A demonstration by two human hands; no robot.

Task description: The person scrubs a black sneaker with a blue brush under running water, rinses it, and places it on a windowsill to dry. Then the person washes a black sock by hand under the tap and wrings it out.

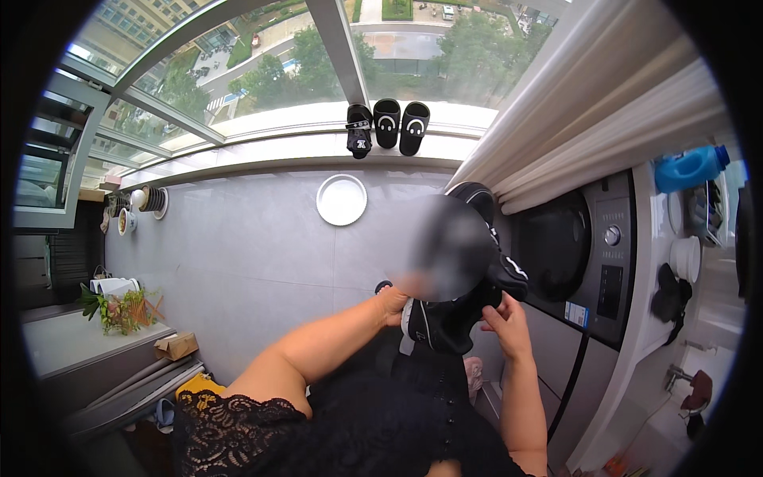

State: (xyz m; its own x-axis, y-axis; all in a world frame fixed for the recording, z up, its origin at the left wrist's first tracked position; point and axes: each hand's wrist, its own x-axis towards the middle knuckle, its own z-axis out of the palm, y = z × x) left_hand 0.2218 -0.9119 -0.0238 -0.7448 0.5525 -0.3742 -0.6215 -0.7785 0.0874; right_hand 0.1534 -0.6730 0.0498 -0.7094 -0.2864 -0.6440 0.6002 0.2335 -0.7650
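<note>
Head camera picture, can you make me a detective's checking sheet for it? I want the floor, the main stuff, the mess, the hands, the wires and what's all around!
Surface: grey tiled floor, with a round white dish on it.
Job's things: black items with white trim between the hands, partly hidden by a blur.
Clutter: three black slippers on the window ledge; a small cardboard box at left.
Hands: left hand grips the black items; right hand has fingers at their edge, grip unclear.
Cables: nothing clearly seen.
Surroundings: large windows, pale curtain, washing machine, blue bottle.
</note>
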